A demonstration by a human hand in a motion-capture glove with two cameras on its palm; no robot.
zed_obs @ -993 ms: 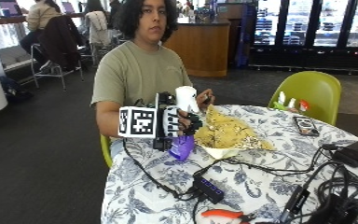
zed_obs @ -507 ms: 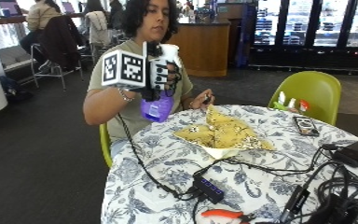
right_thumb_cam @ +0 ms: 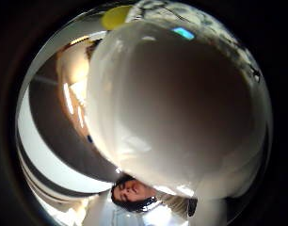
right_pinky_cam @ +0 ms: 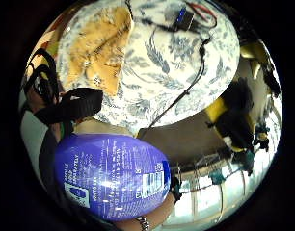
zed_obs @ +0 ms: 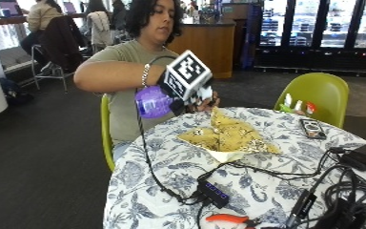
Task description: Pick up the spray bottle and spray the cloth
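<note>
Gloved right hand (zed_obs: 192, 93) gripped translucent purple plastic spray bottle (zed_obs: 152, 101), tipped sideways at upper centre-left, above near edge of floral tabletop (zed_obs: 170, 162). Crumpled yellow patterned cloth (zed_obs: 230, 137) lay mid-frame. Best to aim nozzle down at cloth before squeezing.

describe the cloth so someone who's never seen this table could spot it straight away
Start at the round table with the blue-and-white floral covering, then look to the side nearest the seated person. The cloth lies crumpled there, just below the purple spray bottle held by the gloved right hand. It is the only mustard-yellow patterned fabric; everything else nearby is black cables and devices.
</note>
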